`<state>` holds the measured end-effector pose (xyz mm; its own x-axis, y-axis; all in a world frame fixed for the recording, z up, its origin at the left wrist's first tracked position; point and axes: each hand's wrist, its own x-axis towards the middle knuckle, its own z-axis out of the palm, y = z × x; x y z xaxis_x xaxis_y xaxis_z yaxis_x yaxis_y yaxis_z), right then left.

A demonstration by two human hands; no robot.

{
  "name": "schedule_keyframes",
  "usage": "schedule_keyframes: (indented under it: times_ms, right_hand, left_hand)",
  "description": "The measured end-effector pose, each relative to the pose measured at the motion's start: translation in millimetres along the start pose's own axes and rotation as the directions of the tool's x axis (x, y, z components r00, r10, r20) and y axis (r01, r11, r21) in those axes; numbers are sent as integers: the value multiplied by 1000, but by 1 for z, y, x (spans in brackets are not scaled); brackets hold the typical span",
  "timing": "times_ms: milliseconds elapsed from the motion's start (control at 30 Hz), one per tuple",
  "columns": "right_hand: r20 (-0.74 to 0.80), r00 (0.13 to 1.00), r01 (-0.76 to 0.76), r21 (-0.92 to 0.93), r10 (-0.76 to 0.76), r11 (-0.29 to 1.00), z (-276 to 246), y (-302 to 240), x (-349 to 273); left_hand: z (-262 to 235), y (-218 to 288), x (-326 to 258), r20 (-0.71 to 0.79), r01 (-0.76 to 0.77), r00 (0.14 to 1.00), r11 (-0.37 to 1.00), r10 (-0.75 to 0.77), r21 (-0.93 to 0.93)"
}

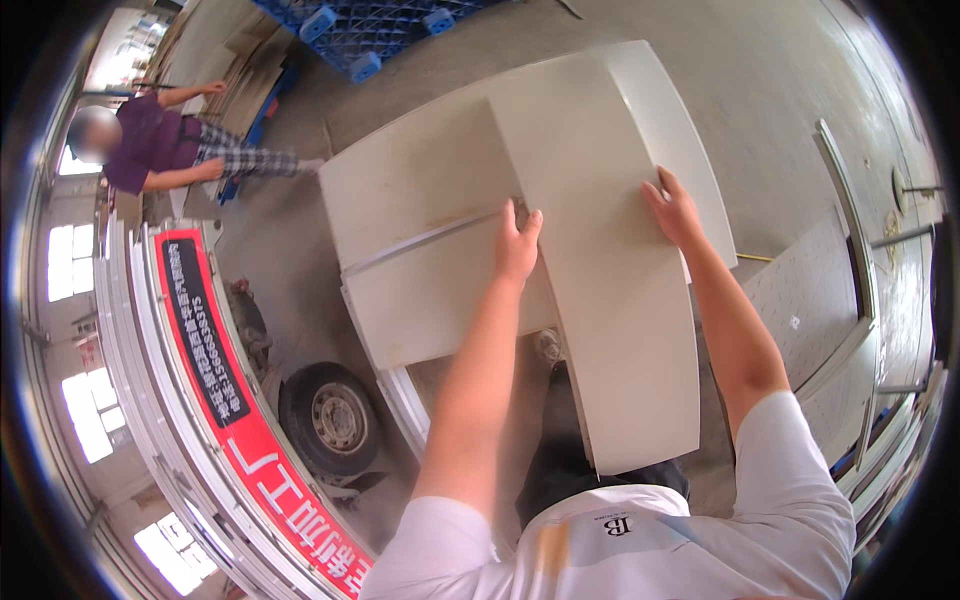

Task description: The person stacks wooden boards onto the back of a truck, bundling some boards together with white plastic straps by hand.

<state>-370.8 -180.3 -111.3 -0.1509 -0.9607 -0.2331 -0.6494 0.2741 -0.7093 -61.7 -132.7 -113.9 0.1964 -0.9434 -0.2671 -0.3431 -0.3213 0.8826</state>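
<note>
A long cream board runs from my waist out over other flat cream boards. My left hand grips its left edge, thumb on top and the fingers partly hidden. On the opposite edge my right hand holds the same board, with the fingers curled over the rim. The near end of the board overhangs the boards beneath and sits close against my shirt. Below, a narrow pale strip lies across the flat boards, left of my left hand.
On the left a truck with a red banner and a dark wheel stands beside the boards. A person in a purple shirt is at the far left. Blue plastic pallets lie at the back. Panels and metal frames line the right.
</note>
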Motion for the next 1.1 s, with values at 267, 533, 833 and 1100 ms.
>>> schedule_keyframes:
  times_ms: [267, 533, 833, 1100]
  right_hand:
    - [-147, 972, -127, 337, 185, 933, -44, 116, -183]
    - [-230, 966, -63, 238, 119, 969, -62, 104, -225]
    - [-248, 936, 293, 156, -250, 943, -29, -76, -151]
    - [27, 532, 835, -180, -846, 520, 25, -220, -120]
  left_hand:
    - [-219, -154, -21, -733, 325, 681, 897, -2, 299]
    - [-349, -258, 46, -567, 529, 516, 759, -642, -379]
    - [-304, -60, 36, -776, -155, 611, 985, 157, 76]
    - [-179, 105, -41, 432, -708, 608, 208, 667, 675]
